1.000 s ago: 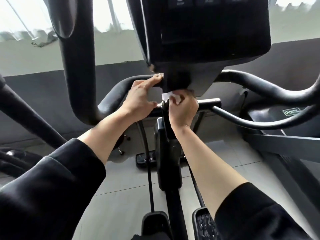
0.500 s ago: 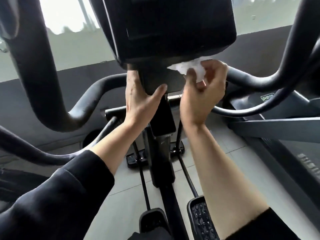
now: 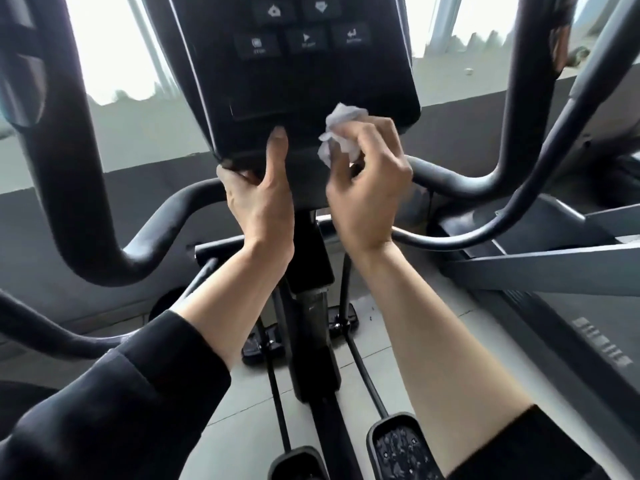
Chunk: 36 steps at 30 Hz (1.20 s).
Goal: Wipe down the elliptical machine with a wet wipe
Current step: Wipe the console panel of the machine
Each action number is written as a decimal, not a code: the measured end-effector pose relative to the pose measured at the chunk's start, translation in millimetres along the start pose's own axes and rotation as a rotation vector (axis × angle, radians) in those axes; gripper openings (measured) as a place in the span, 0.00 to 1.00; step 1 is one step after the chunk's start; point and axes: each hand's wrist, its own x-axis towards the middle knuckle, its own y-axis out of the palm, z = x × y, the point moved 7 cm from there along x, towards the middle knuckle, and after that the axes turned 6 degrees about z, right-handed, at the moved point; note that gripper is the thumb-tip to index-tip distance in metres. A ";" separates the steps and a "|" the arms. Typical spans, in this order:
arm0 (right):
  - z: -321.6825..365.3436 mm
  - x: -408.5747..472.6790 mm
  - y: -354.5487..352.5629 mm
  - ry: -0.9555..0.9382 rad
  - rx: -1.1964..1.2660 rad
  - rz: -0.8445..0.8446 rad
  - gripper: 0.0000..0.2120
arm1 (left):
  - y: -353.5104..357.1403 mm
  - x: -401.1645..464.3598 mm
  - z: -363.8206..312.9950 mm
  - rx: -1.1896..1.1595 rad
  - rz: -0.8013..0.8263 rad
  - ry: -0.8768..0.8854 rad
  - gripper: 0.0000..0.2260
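My right hand (image 3: 367, 199) has a closed grip on the crumpled wet wipe (image 3: 341, 133), pressed to the console (image 3: 298, 81) lower edge. My left hand (image 3: 259, 199) grips the console's underside, steadying it. Judging by this, buttons, handlebars (image 3: 79, 168) and 2 pedals (image 3: 401, 445) remain.

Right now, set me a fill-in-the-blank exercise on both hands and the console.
1. The crumpled wet wipe is held in the ____ hand.
2. The left hand grips the console's ____ edge.
3. The wipe's colour is ____.
Missing words: right; bottom; white
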 end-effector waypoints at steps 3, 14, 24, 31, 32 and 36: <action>-32.3 22.7 -28.9 0.202 0.011 -0.214 0.07 | -0.9 3.5 1.9 0.046 0.027 0.015 0.16; -13.6 22.1 -20.6 0.161 -0.045 -0.143 0.09 | -0.4 -3.2 -2.5 0.068 0.035 0.015 0.16; -11.8 20.4 -16.9 0.081 -0.118 -0.059 0.09 | -3.8 -1.0 -2.5 0.068 0.036 0.025 0.16; -65.4 -17.7 -14.8 0.399 -0.032 -0.108 0.05 | -6.7 4.0 -3.8 0.177 0.271 0.075 0.21; -81.6 -31.9 -12.1 0.519 -0.042 -0.091 0.06 | -8.4 2.7 -3.0 0.282 0.336 0.114 0.23; -65.9 -51.1 14.8 0.419 -0.035 0.035 0.08 | -17.5 12.9 1.0 0.995 0.336 0.414 0.31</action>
